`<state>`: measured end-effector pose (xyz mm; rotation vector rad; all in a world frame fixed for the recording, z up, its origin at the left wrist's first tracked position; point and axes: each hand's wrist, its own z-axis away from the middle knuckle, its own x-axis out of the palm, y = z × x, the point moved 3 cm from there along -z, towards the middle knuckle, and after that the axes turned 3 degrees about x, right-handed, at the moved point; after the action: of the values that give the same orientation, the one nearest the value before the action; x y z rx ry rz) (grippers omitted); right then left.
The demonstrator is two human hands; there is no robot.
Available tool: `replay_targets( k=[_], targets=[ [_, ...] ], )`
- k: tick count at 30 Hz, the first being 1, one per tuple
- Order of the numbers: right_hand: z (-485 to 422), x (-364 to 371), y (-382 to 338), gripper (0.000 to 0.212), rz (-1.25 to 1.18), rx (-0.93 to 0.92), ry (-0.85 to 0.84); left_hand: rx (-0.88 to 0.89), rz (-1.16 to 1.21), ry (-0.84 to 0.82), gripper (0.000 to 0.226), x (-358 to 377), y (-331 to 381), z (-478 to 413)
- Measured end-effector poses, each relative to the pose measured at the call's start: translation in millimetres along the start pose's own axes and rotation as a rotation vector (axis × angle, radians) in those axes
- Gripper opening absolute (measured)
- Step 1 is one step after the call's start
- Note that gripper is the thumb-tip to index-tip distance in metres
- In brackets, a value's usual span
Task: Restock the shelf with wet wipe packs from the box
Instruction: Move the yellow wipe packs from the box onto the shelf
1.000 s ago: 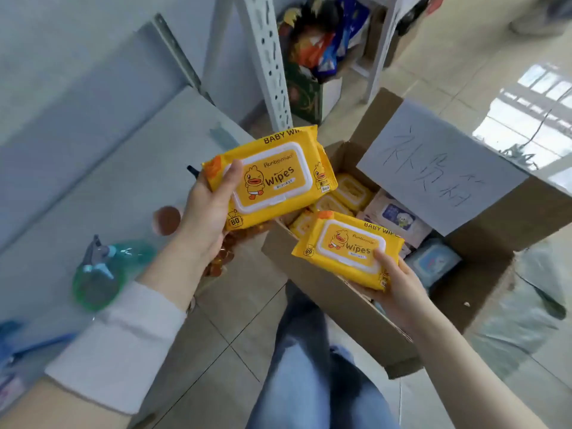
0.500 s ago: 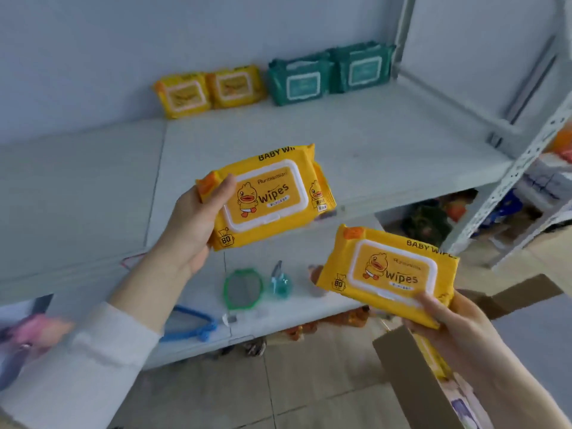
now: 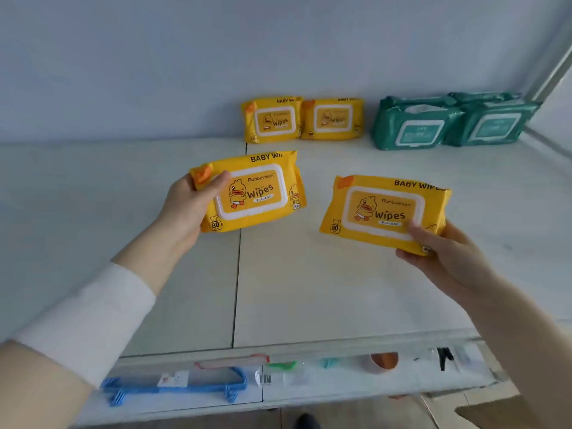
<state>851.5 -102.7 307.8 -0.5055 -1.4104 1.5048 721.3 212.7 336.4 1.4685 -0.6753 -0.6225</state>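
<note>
The left hand (image 3: pixel 185 212) gripped a yellow wipes pack (image 3: pixel 253 193) by its nine o'clock end above the shelf (image 3: pixel 309 289); the right hand (image 3: pixel 442 252) pinched a second yellow pack (image 3: pixel 383 209) at its five o'clock corner. Toward twelve o'clock, two shelved yellow packs (image 3: pixel 272 120) and green packs (image 3: pixel 411 128), perhaps stacked, leaned against the wall (image 3: pixel 154 72).

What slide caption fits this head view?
Left hand holds one yellow plastic wipe pack, right hand another, over white shelf.

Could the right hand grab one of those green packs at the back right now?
Probably not: the right hand is full, gripping a yellow pack. The way to the green packs looks free, only bare shelf between.
</note>
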Motion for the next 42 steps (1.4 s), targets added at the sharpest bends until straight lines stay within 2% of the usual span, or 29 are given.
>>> replay_targets(
  k=[6,9,11,12,14,15,17,20,27,34,37,39,42],
  targets=[
    [-140,14,-31,0.093,0.114,-0.035,-0.067,0.048,-0.04,-0.004,0.007,33,-12,-110],
    [-203,17,-42,0.093,0.212,-0.074,-0.075,0.105,-0.143,-0.016,0.006,48,-20,-164],
    [-236,19,-47,0.087,0.311,-0.116,-0.014,0.128,-0.213,0.0,0.005,55,-27,-193],
    [-250,19,-49,0.074,0.379,-0.148,0.037,0.143,-0.253,0.015,0.009,57,-30,-205],
    [-272,18,-53,0.048,0.521,-0.221,0.212,0.184,-0.359,0.048,0.025,62,-34,-224],
    [-280,19,-55,0.045,0.585,-0.259,0.28,0.212,-0.414,0.069,0.033,64,-35,-232],
    [-290,22,-56,0.046,0.676,-0.311,0.335,0.256,-0.503,0.107,0.046,67,-34,-244],
    [-298,23,-53,0.048,0.726,-0.339,0.393,0.259,-0.617,0.142,0.049,65,-34,-255],
    [-303,34,-44,0.071,0.692,-0.313,0.552,0.182,-0.486,0.076,0.052,69,-41,-265],
    [-306,50,-37,0.066,0.77,-0.288,0.682,0.219,-0.461,0.18,0.054,77,-42,-261],
    [-303,59,-33,0.068,0.829,-0.309,0.671,0.211,-0.473,0.186,0.063,81,-39,-256],
    [-294,64,-29,0.071,0.938,-0.345,0.624,0.183,-0.47,0.206,0.081,83,-37,-247],
    [-272,71,-23,0.073,1.13,-0.327,0.488,0.208,-0.681,0.213,0.089,85,-31,-218]
  ],
)
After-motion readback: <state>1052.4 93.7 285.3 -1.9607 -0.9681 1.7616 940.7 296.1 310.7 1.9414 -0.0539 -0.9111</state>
